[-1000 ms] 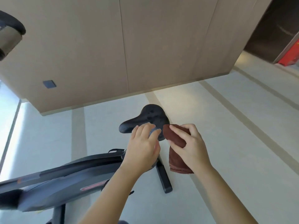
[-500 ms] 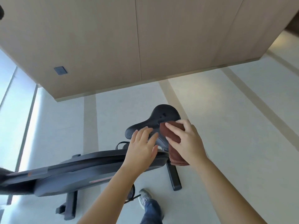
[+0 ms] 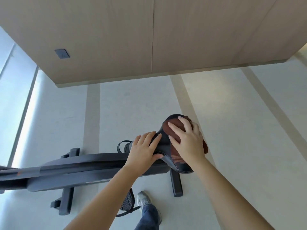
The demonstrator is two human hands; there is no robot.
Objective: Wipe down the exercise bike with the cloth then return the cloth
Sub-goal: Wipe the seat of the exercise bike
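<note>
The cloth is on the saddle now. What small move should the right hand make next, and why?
Probably slide the cloth along the saddle toward its nose. The right hand presses it flat on the wide rear part and the left hand rests on the nose, so the dark strip between them is not under the cloth.

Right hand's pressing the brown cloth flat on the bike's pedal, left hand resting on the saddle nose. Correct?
One slip: the spot. The head view shows the right hand pressing the brown cloth flat on the bike's saddle, on its wide rear part. The left hand rests on the saddle nose, as stated.
</note>
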